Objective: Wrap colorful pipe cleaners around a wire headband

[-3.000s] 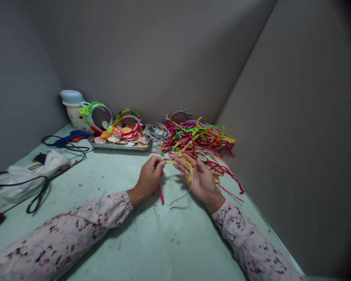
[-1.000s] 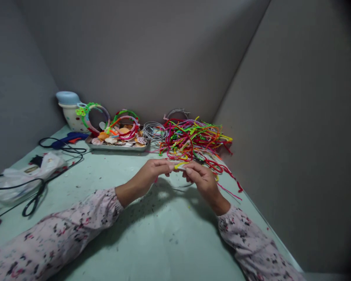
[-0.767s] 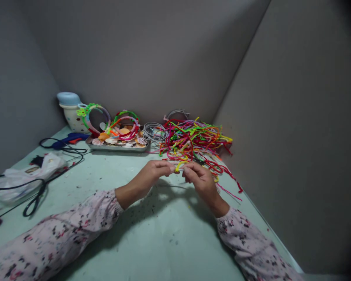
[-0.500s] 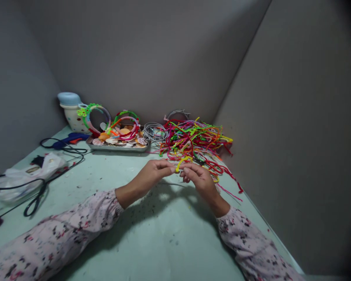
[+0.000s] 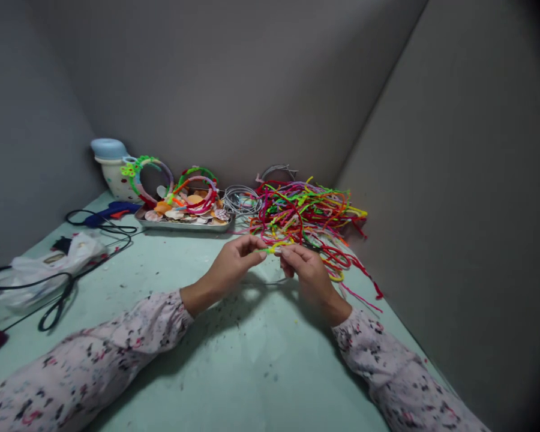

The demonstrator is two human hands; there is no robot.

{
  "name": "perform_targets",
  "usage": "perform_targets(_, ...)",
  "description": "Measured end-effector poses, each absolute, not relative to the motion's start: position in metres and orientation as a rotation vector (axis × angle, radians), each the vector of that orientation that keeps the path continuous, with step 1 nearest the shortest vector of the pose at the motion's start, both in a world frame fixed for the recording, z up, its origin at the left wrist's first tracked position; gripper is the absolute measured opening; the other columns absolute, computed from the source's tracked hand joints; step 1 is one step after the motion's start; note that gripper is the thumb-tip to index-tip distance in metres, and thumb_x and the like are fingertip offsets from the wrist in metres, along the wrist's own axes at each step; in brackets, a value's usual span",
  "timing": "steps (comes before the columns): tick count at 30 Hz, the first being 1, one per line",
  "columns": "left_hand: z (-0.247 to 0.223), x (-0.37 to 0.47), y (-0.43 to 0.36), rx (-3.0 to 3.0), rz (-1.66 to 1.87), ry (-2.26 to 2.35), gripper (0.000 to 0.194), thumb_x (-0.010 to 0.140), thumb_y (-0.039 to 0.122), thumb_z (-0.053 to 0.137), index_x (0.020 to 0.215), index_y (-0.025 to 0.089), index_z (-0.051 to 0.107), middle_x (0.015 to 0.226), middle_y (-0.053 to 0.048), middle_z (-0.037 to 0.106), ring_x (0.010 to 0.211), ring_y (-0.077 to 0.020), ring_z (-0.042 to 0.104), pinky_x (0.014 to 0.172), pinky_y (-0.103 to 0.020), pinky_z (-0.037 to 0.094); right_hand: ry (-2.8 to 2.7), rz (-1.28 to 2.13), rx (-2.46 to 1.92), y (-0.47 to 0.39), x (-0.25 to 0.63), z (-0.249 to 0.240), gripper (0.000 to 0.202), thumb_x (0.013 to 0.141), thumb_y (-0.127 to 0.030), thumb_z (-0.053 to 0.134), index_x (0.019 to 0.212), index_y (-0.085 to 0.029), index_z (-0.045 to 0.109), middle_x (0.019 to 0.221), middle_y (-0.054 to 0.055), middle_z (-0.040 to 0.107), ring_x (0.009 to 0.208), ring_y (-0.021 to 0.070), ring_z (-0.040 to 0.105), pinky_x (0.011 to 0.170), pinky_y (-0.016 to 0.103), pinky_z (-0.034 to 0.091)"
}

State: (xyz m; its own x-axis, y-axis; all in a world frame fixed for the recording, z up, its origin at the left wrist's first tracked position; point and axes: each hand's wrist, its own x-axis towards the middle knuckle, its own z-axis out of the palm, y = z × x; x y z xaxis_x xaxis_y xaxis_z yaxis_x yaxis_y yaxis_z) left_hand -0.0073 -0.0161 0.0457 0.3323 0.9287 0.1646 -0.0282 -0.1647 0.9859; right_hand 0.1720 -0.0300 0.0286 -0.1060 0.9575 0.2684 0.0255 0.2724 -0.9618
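My left hand (image 5: 234,264) pinches the green part of a thin fuzzy craft stem between thumb and fingers, over the middle of the pale green table. Just right of its fingertips, a yellow stem (image 5: 276,246) is bent around a thin pale wire. My right hand (image 5: 309,273) is closed on that wire, its thumb and forefinger close to the yellow piece. Behind and to the right of my hands lies a tangled pile of colourful fuzzy stems (image 5: 303,210).
A metal tray (image 5: 186,226) holds shells and decorated rings. Beside it sit coiled grey wire (image 5: 242,201) and a white bottle with a blue lid (image 5: 110,144). At left are a blue tool (image 5: 110,211), black cable (image 5: 67,288) and plastic bag (image 5: 29,276).
Green now shows at my left fingertips, where only yellow was visible before. The yellow stem's raised loop lies lower, and my hands are slightly higher in view.
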Motion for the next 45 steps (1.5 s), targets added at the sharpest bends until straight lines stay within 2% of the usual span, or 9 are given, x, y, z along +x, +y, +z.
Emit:
perform_targets(5,0.054,-0.003,-0.028,1.568,1.147,0.885,0.017,0.078,0.029,0.062,0.087,0.016,0.057,0.078,0.001,0.055,0.068,-0.0099,0.047,0.062,-0.021,0.038,-1.495,0.797,-1.000,-0.042,0.171,0.034,0.022,0.083,-0.036,0.060,0.100,-0.021,0.061,0.079,0.001,0.061,0.059,0.0112,0.053,0.053,0.024,0.043)
perform_targets(8,0.059,-0.002,-0.033,1.620,1.158,0.905,0.016,0.079,0.029,0.061,0.088,0.016,0.058,0.079,0.000,0.056,0.070,-0.0107,0.049,0.064,-0.022,0.039,-1.593,0.631,-1.032,-0.047,0.170,0.036,0.016,0.083,-0.031,0.059,0.096,-0.022,0.063,0.086,0.004,0.062,0.069,0.0141,0.056,0.059,0.026,0.046)
perform_targets(12,0.062,-0.001,-0.036,1.684,1.162,0.898,0.017,0.079,0.031,0.060,0.088,0.017,0.060,0.083,-0.002,0.059,0.076,-0.0129,0.052,0.069,-0.024,0.041,-1.655,0.488,-1.039,-0.050,0.169,0.038,0.012,0.084,-0.028,0.058,0.092,-0.022,0.064,0.084,0.004,0.062,0.074,0.0165,0.057,0.063,0.028,0.045)
perform_targets(17,0.061,0.000,-0.037,1.736,1.163,0.926,0.015,0.080,0.031,0.058,0.083,0.016,0.058,0.077,-0.001,0.057,0.072,-0.0123,0.051,0.067,-0.024,0.041,-1.705,0.409,-1.021,-0.052,0.168,0.041,0.011,0.084,-0.025,0.058,0.092,-0.022,0.064,0.082,0.003,0.062,0.069,0.0152,0.055,0.063,0.028,0.044)
perform_targets(26,0.061,0.000,-0.043,1.832,1.188,1.032,0.013,0.081,0.029,0.056,0.084,0.017,0.059,0.072,0.001,0.055,0.063,-0.0109,0.045,0.057,-0.022,0.036,-1.708,0.393,-1.018,-0.055,0.165,0.044,0.011,0.084,-0.027,0.058,0.091,-0.023,0.066,0.084,0.004,0.063,0.074,0.0172,0.057,0.068,0.031,0.046)
perform_targets(29,0.061,0.000,-0.042,1.815,1.203,1.016,0.013,0.081,0.030,0.057,0.084,0.017,0.058,0.074,0.000,0.055,0.064,-0.0113,0.046,0.058,-0.022,0.036,-1.617,0.574,-1.027,-0.054,0.165,0.045,0.014,0.083,-0.031,0.060,0.091,-0.022,0.065,0.080,0.004,0.063,0.068,0.0156,0.056,0.062,0.029,0.046)
perform_targets(32,0.061,-0.001,-0.041,1.767,1.247,0.933,0.014,0.083,0.031,0.056,0.086,0.017,0.056,0.079,-0.001,0.055,0.070,-0.0123,0.048,0.064,-0.023,0.040,-1.479,0.926,-1.006,-0.051,0.168,0.046,0.021,0.082,-0.039,0.060,0.089,-0.019,0.064,0.070,0.001,0.060,0.057,0.0126,0.054,0.051,0.024,0.044)
perform_targets(37,0.059,-0.003,-0.041,1.764,1.250,0.833,0.012,0.084,0.029,0.056,0.088,0.018,0.053,0.083,-0.001,0.055,0.077,-0.0127,0.051,0.070,-0.025,0.042,-1.361,1.470,-0.913,-0.044,0.173,0.044,0.037,0.085,-0.047,0.053,0.082,-0.014,0.067,0.069,0.004,0.063,0.053,0.0107,0.056,0.050,0.023,0.044)
perform_targets(45,0.060,-0.007,-0.041,1.998,1.210,0.842,0.006,0.083,0.023,0.055,0.085,0.018,0.056,0.078,-0.001,0.056,0.070,-0.0121,0.050,0.064,-0.024,0.039,-1.263,1.606,-0.864,-0.045,0.175,0.050,0.020,0.078,-0.034,0.064,0.082,-0.015,0.068,0.069,0.002,0.064,0.052,0.0092,0.056,0.050,0.021,0.044)
